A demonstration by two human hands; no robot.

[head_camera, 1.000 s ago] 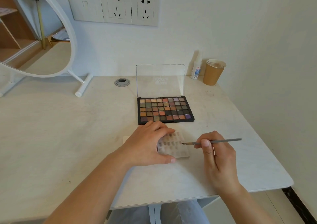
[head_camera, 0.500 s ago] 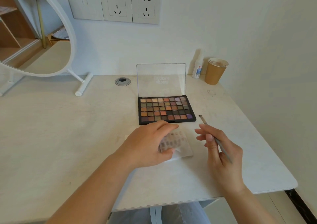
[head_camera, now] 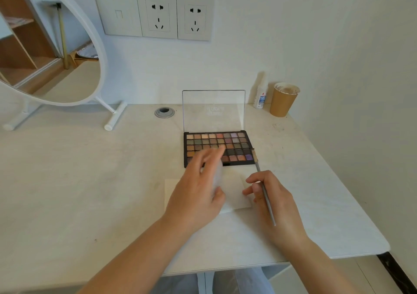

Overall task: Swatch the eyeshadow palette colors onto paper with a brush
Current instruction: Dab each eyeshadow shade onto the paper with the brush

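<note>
The open eyeshadow palette point(head_camera: 234, 145) lies on the white table point(head_camera: 90, 181), its clear lid point(head_camera: 213, 111) standing upright. In front of it lies white paper point(head_camera: 235, 194). My left hand point(head_camera: 196, 194) pinches a sheet of paper point(head_camera: 217, 174) and holds it lifted on edge, blurred, over the palette's near left corner. My right hand point(head_camera: 277, 203) rests at the paper's right edge and grips the thin grey brush point(head_camera: 265, 194). The brush tip points away from me, next to the palette's right side. The swatched marks are hidden.
A round mirror point(head_camera: 56, 45) on a white stand is at the back left. A brown paper cup point(head_camera: 283, 99) and a small white bottle point(head_camera: 260, 95) stand in the back right corner. A cable grommet point(head_camera: 164, 112) sits behind the palette. The table's right edge point(head_camera: 352, 203) is close.
My left hand, which lay flat on the swatched paper, has lifted a sheet up on edge. My right hand swung the brush tip from pointing left to pointing away, then moved closer to the paper.
</note>
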